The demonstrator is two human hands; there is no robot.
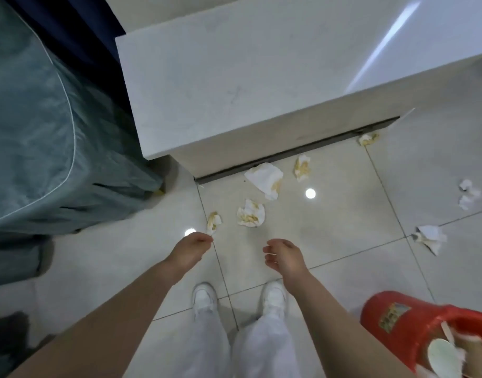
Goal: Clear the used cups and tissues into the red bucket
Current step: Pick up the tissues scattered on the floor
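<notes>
Several crumpled tissues, most stained yellow, lie on the tiled floor: a large one [265, 178], one [250, 213], a small one [214, 221], one [302, 164], one [368, 138] by the counter's base, and two farther right [468, 193] [430, 237]. The red bucket [392, 320] stands at the bottom right, with a paper cup [443, 358] and other rubbish inside. My left hand [190, 248] hangs loosely curled, holding nothing, its fingertips just below the small tissue in the picture. My right hand [284, 257] also hangs loosely curled and empty, over bare floor.
A white marble-topped counter [234, 77] fills the upper middle, with a dark gap along its base. A teal upholstered piece of furniture [43, 132] stands at the left. My white shoes [204, 297] are on the tiles below my hands.
</notes>
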